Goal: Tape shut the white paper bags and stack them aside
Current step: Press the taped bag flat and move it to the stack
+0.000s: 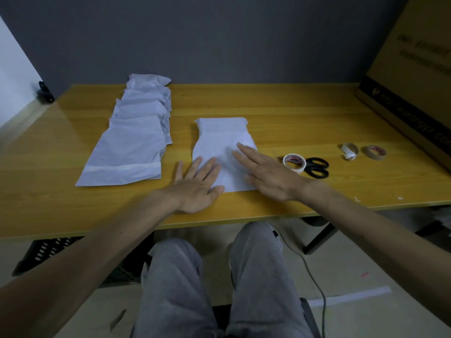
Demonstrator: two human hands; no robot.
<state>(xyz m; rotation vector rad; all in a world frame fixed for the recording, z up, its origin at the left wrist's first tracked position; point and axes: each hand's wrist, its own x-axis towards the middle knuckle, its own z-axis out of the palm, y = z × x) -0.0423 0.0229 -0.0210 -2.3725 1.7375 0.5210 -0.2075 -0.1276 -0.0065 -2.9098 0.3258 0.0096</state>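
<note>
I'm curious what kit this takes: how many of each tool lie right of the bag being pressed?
Tape rolls: 3 (white roll, small whitish roll, brown roll)
Scissors: 1
Total: 4

A white paper bag (220, 145) lies flat on the yellow wooden table (305, 113), its far end folded over. The left hand (197, 186) and right hand (266, 173) press on it with fingers spread flat. An overlapping row of bags (136, 132) lies to the left; a tape roll (294, 163) and black scissors (316, 167) sit just right.
</note>
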